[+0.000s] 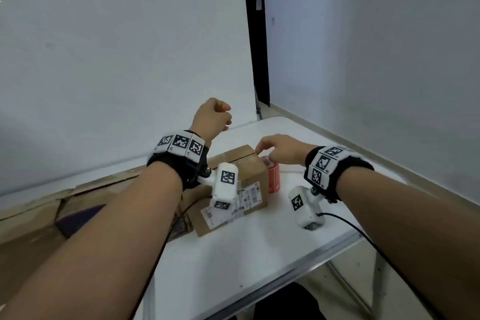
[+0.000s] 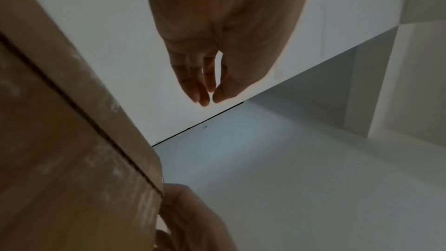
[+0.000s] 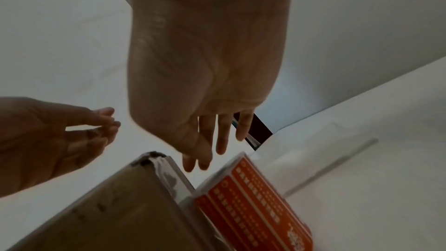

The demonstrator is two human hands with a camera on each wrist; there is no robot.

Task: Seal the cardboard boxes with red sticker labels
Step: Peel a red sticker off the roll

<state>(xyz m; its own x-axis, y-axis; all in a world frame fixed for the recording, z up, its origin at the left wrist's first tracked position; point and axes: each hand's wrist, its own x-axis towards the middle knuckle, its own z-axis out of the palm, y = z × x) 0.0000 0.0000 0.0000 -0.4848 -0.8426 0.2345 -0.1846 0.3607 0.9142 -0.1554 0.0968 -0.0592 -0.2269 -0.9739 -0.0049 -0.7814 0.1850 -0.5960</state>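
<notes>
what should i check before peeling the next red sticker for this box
1. Cardboard box flaps closed, seam showing on top: ok.
2. Red label roll within reach, standing right beside the box: ok.
3. Right hand free, fingers hanging over the roll and the box corner: ok.
4. Left hand free, raised above the box and holding nothing: ok.
5. Sticker already across the seam: cannot tell, none visible.
6. Loose end on the roll ready to peel: cannot tell.

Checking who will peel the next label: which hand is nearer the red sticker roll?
Right. The right hand hovers just above the red sticker roll; the left hand is raised above the cardboard box, farther off.
</notes>
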